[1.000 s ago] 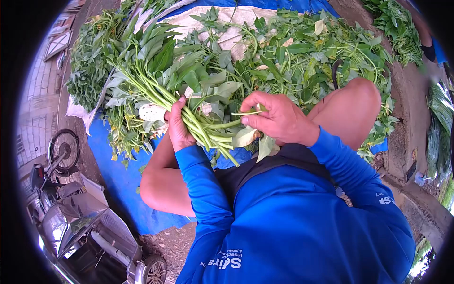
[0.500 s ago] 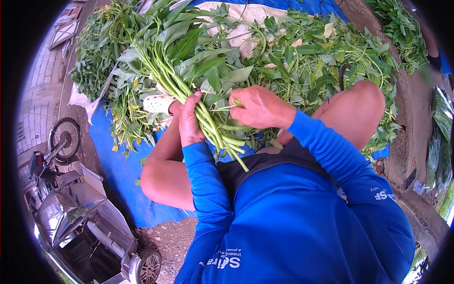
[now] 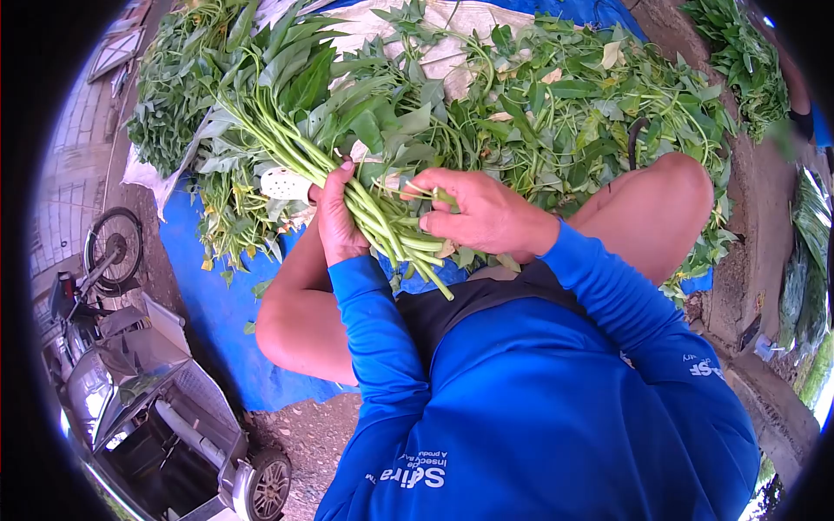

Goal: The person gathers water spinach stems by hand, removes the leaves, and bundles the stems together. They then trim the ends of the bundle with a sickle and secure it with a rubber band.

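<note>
So basically the whole top half of the frame is greens. A blue tarp [image 3: 217,321] covers the ground, with a pale sack [image 3: 452,61] on it at top centre. A big loose pile of leafy stems [image 3: 591,113], water spinach by the look of it, runs from centre to the right edge. There's another heap of greens [image 3: 738,52] in the upper right corner, and a parked motorbike [image 3: 104,260] at the left edge.

The person is squatting, with the left knee [image 3: 287,321] at lower left and the right knee [image 3: 669,200] up at the right, butting into the loose pile.

The bundle [image 3: 295,130] sits between the knees, just left of centre. Its long axis runs diagonally: leaves fan out toward the upper left, and the cut ends [image 3: 430,273] point down-right toward the person's lap. The left hand [image 3: 334,221] is wrapped tight round the stalks low down, close above the cut ends, so it's carrying the whole thing. The right hand [image 3: 482,217] is right beside the bundle on its right. Its fingers are curled onto the stalks and pinch a thin stem [image 3: 426,193] lying crosswise. The two hands are nearly touching.

As for small stuff, a white perforated clog [image 3: 285,184] pokes out just left of the left hand, under the leaves. A dark curved handle [image 3: 637,135] sticks up out of the pile above the right knee; can't tell what it belongs to. Nothing sits between the hands and the bundle.
</note>
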A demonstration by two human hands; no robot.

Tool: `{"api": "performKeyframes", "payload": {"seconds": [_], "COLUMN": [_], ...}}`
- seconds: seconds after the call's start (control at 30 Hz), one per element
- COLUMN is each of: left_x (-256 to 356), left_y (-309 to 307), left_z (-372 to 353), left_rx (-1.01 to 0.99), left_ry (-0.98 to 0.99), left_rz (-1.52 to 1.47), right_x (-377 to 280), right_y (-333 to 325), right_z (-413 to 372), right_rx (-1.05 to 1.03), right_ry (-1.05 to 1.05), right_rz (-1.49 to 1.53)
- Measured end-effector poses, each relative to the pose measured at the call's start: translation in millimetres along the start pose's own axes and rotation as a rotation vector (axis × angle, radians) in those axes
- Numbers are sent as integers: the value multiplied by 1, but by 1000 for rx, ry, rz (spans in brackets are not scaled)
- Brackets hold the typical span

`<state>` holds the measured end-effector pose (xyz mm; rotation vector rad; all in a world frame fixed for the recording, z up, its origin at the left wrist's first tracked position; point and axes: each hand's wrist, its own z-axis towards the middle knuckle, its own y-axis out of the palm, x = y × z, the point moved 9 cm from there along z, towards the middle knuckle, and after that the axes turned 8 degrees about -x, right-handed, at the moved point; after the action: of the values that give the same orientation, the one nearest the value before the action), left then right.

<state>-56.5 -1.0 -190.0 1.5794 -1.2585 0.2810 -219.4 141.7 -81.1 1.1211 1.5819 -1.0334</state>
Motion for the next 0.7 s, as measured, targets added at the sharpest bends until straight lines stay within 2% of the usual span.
{"api": "performKeyframes", "payload": {"seconds": [0.03, 0.13, 0.17, 0.27, 0.33, 0.4, 0.47, 0.5, 0.57, 0.63, 0.67, 0.7], "left_x": [-1, 1, -1, 14, 28, 45, 50, 55, 54, 52, 49, 48], "left_y": [0, -16, -17, -22, -35, -42, -52, -49, -51, -48, -49, -50], "left_z": [0, 1, 2, -4, -1, -3, -3, -8, -2, 2, 4, 8], "left_rx": [13, 71, 5, 130, 150, 171, 211, 246, 260, 274, 281, 287], "left_ry": [-8, -17, -46, 51, 103, 173, 177, 175, 187, 205, 205, 208], "left_rz": [33, 139, 162, 224, 209, 198, 150, 140, 128, 140, 160, 182], "right_x": [-5, -15, -9, -6, -12, 0, 36, 38, 57, 106, 137, 175], "right_y": [12, 29, 34, 28, -14, -97, -209, -236, -254, -251, -222, -182], "right_z": [10, 16, 16, 5, -7, -13, -22, -41, -36, 6, 39, 67], "right_rx": [-56, 133, 89, -5, 49, 292, 509, 709, 838, 689, 521, 334], "right_ry": [-54, -318, -270, -183, -70, -6, 299, 508, 630, 453, 394, 421], "right_rz": [-122, -402, -434, -531, -599, -755, -935, -1343, -1540, -1121, -872, -590]}}
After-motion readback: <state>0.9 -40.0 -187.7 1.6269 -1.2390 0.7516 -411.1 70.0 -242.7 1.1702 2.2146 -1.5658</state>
